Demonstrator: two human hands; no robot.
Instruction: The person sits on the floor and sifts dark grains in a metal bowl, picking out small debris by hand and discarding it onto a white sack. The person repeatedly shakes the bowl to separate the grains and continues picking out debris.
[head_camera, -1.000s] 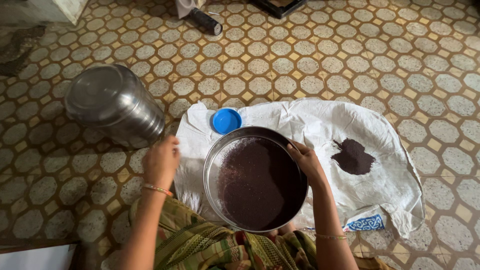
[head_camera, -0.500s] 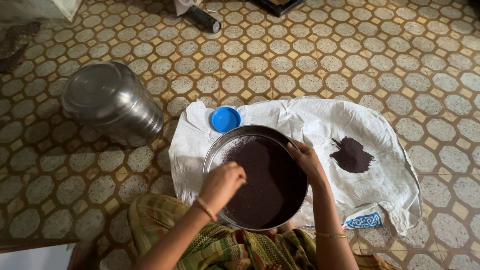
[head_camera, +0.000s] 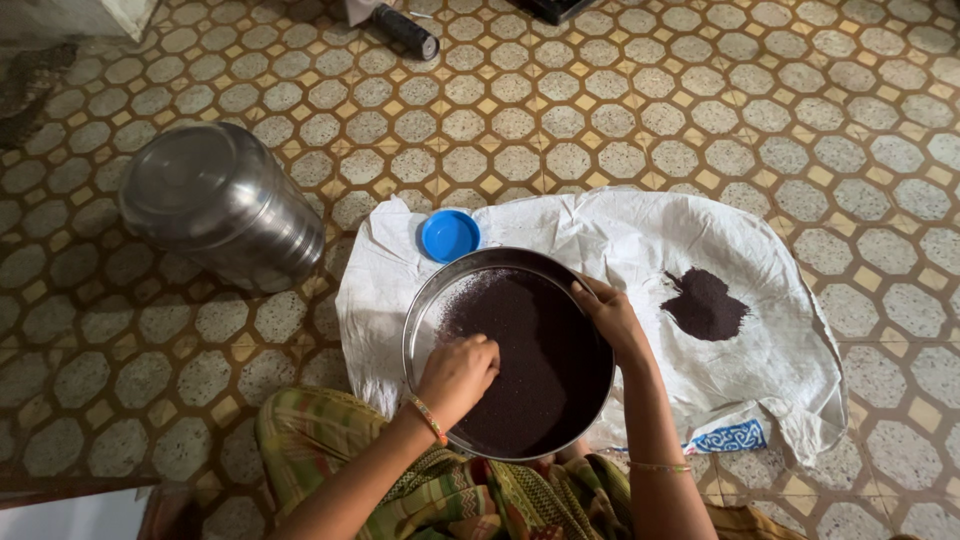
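Round steel sieve tray (head_camera: 425, 330) sits on a white sack cloth (head_camera: 620, 240) spread over the patterned tile floor (head_camera: 700, 110), directly in front of the seated person's knees. Tray filled with small dark seeds (head_camera: 540, 370), heaped toward the right and near side; a bare patch of metal shows at the left inner wall.

Left hand (head_camera: 458, 375) is inside the tray, resting on the seeds, fingers (head_camera: 484, 350) curled in narrow and bunched, tips pressed into the grain (whether any seeds are pinched between them cannot be told). A beaded band circles that wrist.

Right hand (head_camera: 608, 312) grips the tray's far-right rim, fingers folded over the edge and closed on the metal.

A small separate pile of dark seeds (head_camera: 705, 305) lies on the cloth to the right of the tray, apart from it. A blue round lid (head_camera: 450, 235) rests on the cloth just beyond the tray's far rim, close but not clearly touching.

Large steel canister (head_camera: 215, 205) stands on the floor to the left, off the cloth. A dark cylindrical object (head_camera: 405, 30) lies at the top edge of view.
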